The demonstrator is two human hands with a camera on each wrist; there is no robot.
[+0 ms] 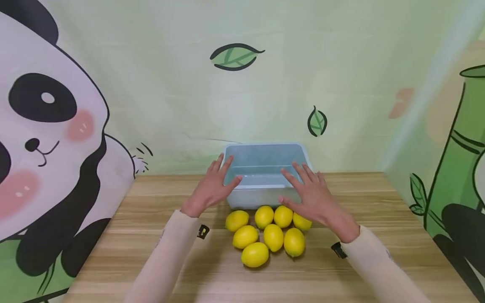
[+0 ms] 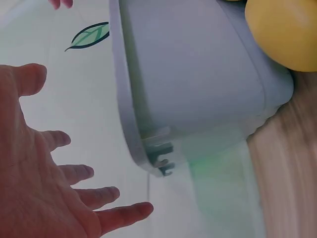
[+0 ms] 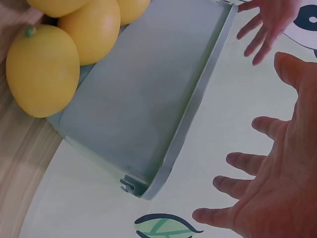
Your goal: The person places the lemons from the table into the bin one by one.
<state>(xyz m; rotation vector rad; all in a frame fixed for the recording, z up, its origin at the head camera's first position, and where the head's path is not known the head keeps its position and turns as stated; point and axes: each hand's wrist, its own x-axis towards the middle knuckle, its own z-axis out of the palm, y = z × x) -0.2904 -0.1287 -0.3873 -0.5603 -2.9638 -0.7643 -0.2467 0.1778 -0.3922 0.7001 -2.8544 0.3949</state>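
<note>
A pale blue plastic bin (image 1: 261,198) stands at the back of the wooden table, with bare floor showing inside it. Several yellow lemons (image 1: 255,254) lie in a loose cluster directly in front of it. My left hand (image 1: 212,187) hovers above the bin's left front corner, fingers spread and straight. Over the right front corner my right hand (image 1: 312,195) is held the same way, partly covering the rightmost lemon. Both wrist views show the palms apart from the bin's rim (image 2: 124,99), holding nothing. In the right wrist view lemons (image 3: 43,72) sit against the bin's wall.
The wood-grain table (image 1: 151,235) extends to both sides and in front of the lemons. Behind it hangs a pale green cloth backdrop (image 1: 170,105) printed with a panda, leaves and bamboo. Small black devices (image 1: 203,231) are strapped at the wrists.
</note>
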